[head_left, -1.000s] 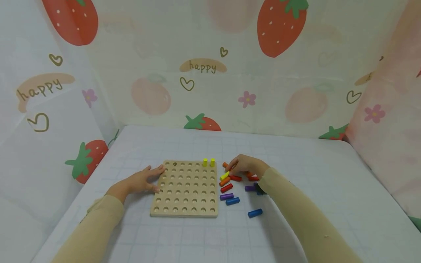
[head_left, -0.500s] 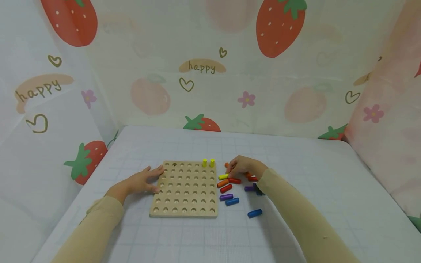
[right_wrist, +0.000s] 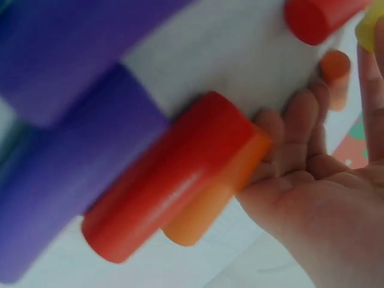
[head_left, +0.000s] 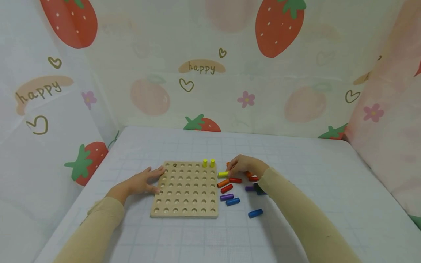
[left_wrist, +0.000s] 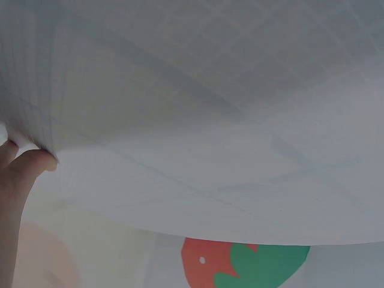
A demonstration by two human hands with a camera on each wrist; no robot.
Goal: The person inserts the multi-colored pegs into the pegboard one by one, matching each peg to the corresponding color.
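Note:
My left hand [head_left: 141, 181] rests at the left edge of the wooden pegboard [head_left: 184, 189], its fingers spread. In the left wrist view, only part of that left hand [left_wrist: 21, 180] shows at the left edge. Two yellow pegs [head_left: 208, 163] stand upright in the board's far right holes. Just right of the board, my right hand [head_left: 244, 165] pinches the right end of a lying yellow peg [head_left: 223, 174]. The right wrist view shows this yellow peg [right_wrist: 371, 31] at the fingertips, partly cut off; the other fingers of the right hand [right_wrist: 336, 186] are curled near the cloth.
Loose pegs lie right of the board: an orange peg [head_left: 223, 183], red pegs [head_left: 235, 180], purple pegs [head_left: 226, 197] and blue pegs [head_left: 255, 213]. My right hand and sleeve partly cover several. A white gridded cloth [head_left: 184, 241] covers the table; a strawberry-printed curtain [head_left: 200, 98] stands behind.
The yellow peg by my right fingers has turned from slanted to nearly level and shifted slightly left. A nearby orange peg has shifted slightly too. My left hand stays in place.

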